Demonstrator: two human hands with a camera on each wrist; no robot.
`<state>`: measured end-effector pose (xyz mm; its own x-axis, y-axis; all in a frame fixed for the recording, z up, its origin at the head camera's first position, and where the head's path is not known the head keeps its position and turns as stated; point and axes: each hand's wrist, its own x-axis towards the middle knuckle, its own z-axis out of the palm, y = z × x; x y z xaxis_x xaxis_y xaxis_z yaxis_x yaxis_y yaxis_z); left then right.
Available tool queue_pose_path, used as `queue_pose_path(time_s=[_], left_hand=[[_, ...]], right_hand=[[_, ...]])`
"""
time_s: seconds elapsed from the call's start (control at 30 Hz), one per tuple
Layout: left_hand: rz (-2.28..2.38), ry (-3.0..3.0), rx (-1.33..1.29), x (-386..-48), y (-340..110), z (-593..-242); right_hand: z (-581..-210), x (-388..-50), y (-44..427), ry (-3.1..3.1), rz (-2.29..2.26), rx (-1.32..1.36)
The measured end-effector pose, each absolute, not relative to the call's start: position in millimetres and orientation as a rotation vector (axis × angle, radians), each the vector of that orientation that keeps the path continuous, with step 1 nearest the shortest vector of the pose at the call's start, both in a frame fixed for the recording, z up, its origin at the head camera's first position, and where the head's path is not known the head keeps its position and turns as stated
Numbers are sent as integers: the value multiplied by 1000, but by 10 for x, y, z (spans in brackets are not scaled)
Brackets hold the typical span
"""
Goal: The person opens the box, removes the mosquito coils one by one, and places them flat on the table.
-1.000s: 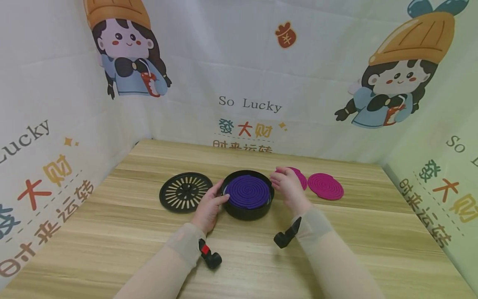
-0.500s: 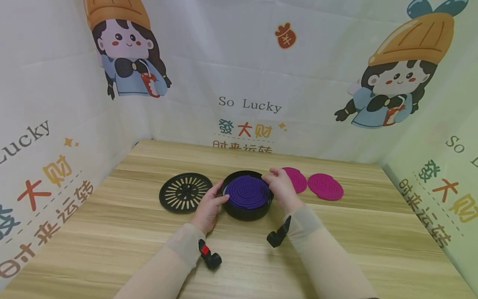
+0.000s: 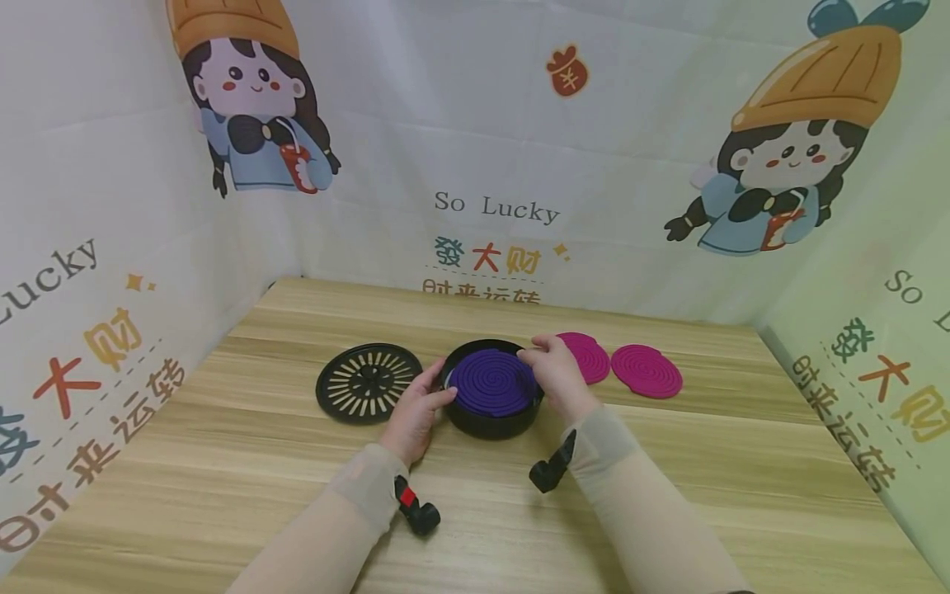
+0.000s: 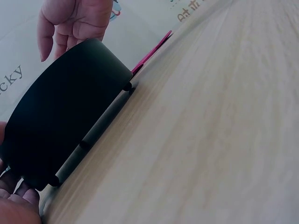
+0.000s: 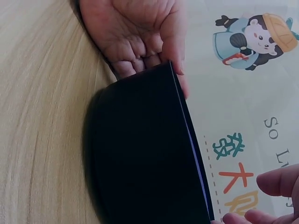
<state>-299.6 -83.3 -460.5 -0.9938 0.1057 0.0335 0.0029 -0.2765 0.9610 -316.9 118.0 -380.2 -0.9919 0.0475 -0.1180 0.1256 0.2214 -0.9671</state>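
A black round mosquito coil holder (image 3: 492,426) stands on the table with a purple mosquito coil (image 3: 491,381) lying inside it. My left hand (image 3: 412,414) grips the holder's left side, its thumb at the rim and other fingers lower down the wall. At the opposite rim, my right hand (image 3: 560,375) has its fingertips over the coil's right edge. The right wrist view shows the right thumb (image 5: 279,181) apart from the fingers; whether the fingertips touch the coil is hidden. The holder's dark outer wall (image 4: 60,102) and small feet appear in the left wrist view.
A black slotted lid (image 3: 369,383) lies flat to the left of the holder. Two magenta mosquito coils lie on the right: one coil (image 3: 590,361) partly behind my right hand, the other coil (image 3: 647,370) farther right. A printed cloth (image 3: 475,124) hangs behind the wooden table (image 3: 475,511).
My right hand has moved left from beside the holder to over its right rim, and shifted only slightly in the last half second. The left hand keeps its grip on the holder.
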Motion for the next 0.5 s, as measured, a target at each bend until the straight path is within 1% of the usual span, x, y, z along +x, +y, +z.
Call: queue_pose_path(time_s=[0.5], left_hand=[[2463,1852,165,-2990,-834,-4602]], right_hand=[[-3774,-3162,1147,2441,-1852,180]])
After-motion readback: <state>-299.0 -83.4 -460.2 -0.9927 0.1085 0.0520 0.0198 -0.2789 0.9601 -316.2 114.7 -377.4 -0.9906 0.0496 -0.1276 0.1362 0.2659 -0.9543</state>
